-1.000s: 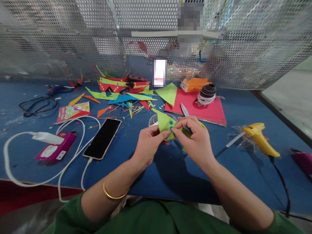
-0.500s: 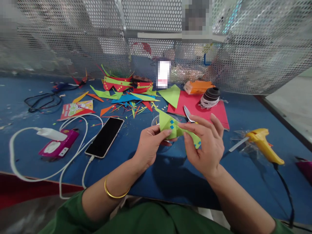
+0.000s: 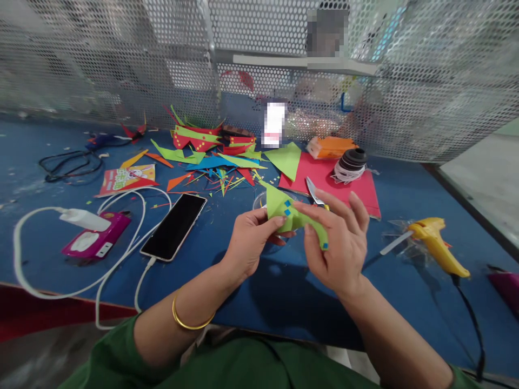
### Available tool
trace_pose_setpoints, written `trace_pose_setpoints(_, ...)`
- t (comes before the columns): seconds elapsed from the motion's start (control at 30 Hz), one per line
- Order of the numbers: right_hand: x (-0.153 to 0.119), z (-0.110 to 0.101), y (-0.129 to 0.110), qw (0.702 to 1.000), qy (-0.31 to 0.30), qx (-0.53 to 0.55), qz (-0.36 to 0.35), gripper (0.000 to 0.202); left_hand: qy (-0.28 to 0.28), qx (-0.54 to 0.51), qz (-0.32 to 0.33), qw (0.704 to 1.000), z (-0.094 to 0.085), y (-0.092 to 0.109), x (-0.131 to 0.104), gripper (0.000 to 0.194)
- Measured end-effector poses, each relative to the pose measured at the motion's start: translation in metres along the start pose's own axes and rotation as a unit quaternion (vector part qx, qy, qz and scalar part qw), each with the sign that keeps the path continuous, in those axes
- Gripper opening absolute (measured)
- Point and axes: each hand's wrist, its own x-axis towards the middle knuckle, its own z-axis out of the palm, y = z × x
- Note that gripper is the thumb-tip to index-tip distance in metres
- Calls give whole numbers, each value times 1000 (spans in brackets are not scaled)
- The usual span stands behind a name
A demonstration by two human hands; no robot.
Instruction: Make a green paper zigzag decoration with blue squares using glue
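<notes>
A light green paper piece (image 3: 278,202) with small blue squares on it is pinched between the thumb and fingers of my left hand (image 3: 248,240). My right hand (image 3: 340,243) is at the paper's right side, its index fingertip touching the surface beside the blue squares, its thumb near the lower part and its other fingers spread. Partly hidden behind the paper is a clear round dish (image 3: 259,200). Scissors (image 3: 314,192) with a yellow handle lie just beyond my right hand.
Cut paper scraps (image 3: 223,162) and red-green paper masks (image 3: 197,139) lie at the back. A phone (image 3: 174,227), a purple power strip (image 3: 97,235) and white cables are at left. Red card (image 3: 368,194), a black spool (image 3: 351,162) and a yellow glue gun (image 3: 438,246) are at right.
My right hand has shifted slightly left, its index fingertip now closer to the blue squares. The paper's right part is turned a little, with fewer blue squares showing there.
</notes>
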Motion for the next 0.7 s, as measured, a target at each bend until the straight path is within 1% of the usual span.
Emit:
trace_pose_setpoints(0.07, 0, -1, 1, 1000, 25, -4, 12, 37, 0, 3, -5, 1000, 0, 0, 0, 29)
trace_pose_setpoints(0.1, 0, -1, 1, 1000, 26, -5, 11, 36, 0, 3, -7, 1000, 0, 0, 0, 30)
trace_pose_setpoints(0.3, 1, 1, 0, 999, -23, -10, -34, 31, 0, 0, -1, 1000, 1, 2, -2, 30)
trace_pose_setpoints(0.47, 2, 1, 0, 999, -46, -7, -28, 32, -6, 8, -1, 1000, 1, 3, -2, 28)
trace_pose_setpoints(0.53, 1, 0, 1, 999, -34, 3, -12, 35, -2, 11, -7, 1000, 1, 3, -2, 27)
trace_pose_setpoints(0.63, 0, -1, 4, 1000, 2, 12, 26, 37, 7, 18, -17, 1000, 1, 3, -2, 27)
trace_pose_setpoints(0.7, 0, -1, 4, 999, 4, 16, 28, 38, 6, 20, -17, 1000, 1, 3, -2, 27)
